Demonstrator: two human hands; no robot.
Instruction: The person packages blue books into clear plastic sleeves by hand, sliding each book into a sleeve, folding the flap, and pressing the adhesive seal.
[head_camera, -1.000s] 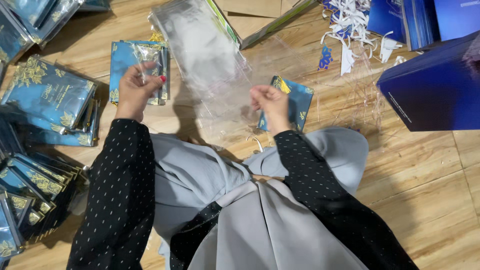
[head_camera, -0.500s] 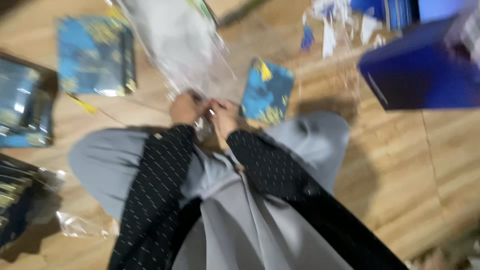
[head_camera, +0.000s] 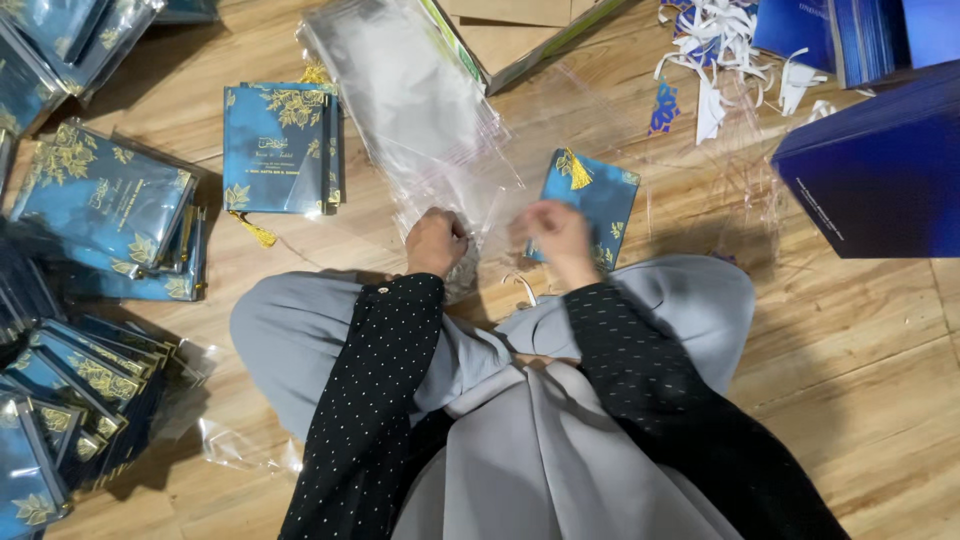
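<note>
Wooden floorboards (head_camera: 860, 340) carry the whole spread, with the person seated on them, grey-clad knees wide. Since a second ago the left hand (head_camera: 436, 242) has come off the blue card with gold leaves (head_camera: 277, 147) out at the left and drawn in to the lap, and the right hand (head_camera: 553, 232) has closed toward it, so both now work the near end of the stack of clear plastic sleeves (head_camera: 415, 110). Both sets of fingers are curled tight, seemingly pinching the film's edge; the exact grip is blurred. A tasselled blue card (head_camera: 600, 200) lies just beside the right hand, unsleeved, and wrapped cards (head_camera: 95, 195) pile at the left.
</note>
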